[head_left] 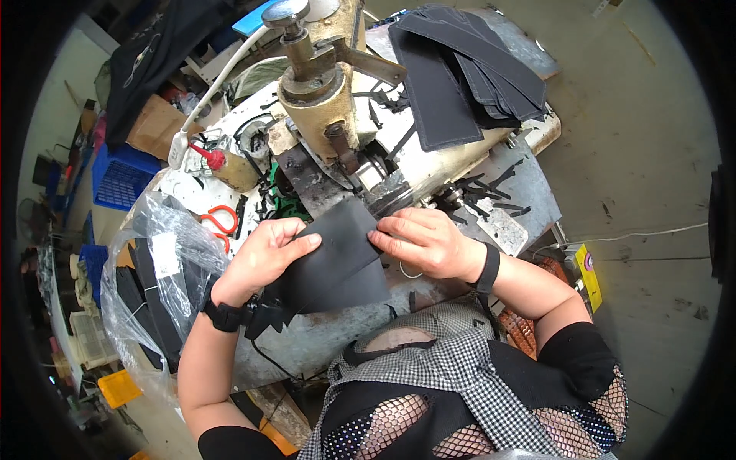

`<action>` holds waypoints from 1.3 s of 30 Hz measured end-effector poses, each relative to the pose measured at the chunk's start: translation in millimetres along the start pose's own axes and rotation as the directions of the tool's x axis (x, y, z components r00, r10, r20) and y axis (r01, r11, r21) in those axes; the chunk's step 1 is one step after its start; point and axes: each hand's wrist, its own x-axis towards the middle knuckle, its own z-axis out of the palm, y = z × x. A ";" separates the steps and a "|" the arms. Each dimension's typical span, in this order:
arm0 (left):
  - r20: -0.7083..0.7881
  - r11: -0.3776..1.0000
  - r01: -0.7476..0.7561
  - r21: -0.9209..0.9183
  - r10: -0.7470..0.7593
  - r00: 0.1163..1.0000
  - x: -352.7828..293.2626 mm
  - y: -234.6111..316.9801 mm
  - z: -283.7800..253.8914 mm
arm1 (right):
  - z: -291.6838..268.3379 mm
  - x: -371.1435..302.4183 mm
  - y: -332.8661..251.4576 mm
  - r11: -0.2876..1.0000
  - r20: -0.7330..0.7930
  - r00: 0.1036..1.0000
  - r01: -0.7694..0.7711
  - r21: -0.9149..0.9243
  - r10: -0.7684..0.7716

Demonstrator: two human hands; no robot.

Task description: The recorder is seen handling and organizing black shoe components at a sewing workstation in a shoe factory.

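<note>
A flat, dark sheet that looks like leather (337, 264) lies between my two hands, in front of a worn cream-painted bench machine (316, 111). Its far edge reaches up to the machine's metal working parts (383, 188). My left hand (264, 253) grips the sheet's left side, thumb on top and the other fingers hidden underneath. On the right edge, my right hand (429, 241) pinches the sheet between bent fingers and a thumb that is mostly out of sight. Dark scraps (268, 316) hang by the sheet's lower left corner, near my left wrist.
Stacked black stitched panels (441, 100) lie on the machine table at the far right. Dark offcuts (498, 180) litter the tabletop. At left are orange-handled scissors (221, 221), a red-tipped bottle (230, 167), and a clear plastic bag (126, 268) around black pieces. A blue crate (123, 176) stands beyond.
</note>
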 end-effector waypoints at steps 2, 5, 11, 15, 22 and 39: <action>-0.022 0.999 -0.005 -0.032 0.004 1.000 5.5 1.6 -2.5 | 4.0 1.3 3.8 0.994 -0.054 0.998 -0.037 -0.106 0.032; -0.023 0.998 -0.011 0.070 0.013 1.000 14.7 3.6 -4.9 | -3.6 1.4 13.1 0.968 -0.163 0.986 -0.084 -0.239 0.045; 0.015 0.999 -0.022 0.040 0.022 1.000 16.4 6.4 -3.5 | -63.0 -7.4 50.4 0.814 -0.372 0.926 -0.268 -0.515 0.069; 0.039 0.998 0.010 0.065 -0.012 0.999 5.0 8.7 -6.3 | -122.9 -16.3 61.8 0.801 -0.457 0.883 -0.351 -0.486 0.110; -0.001 0.999 -0.013 0.034 0.013 1.000 -2.7 7.2 -12.3 | -177.3 -24.5 96.1 0.416 -0.244 0.340 -0.799 0.435 0.908; -0.054 1.000 0.006 -0.021 -0.007 0.999 21.7 20.9 -7.3 | -134.4 -8.7 59.9 0.788 -0.229 0.958 -0.274 -0.552 0.173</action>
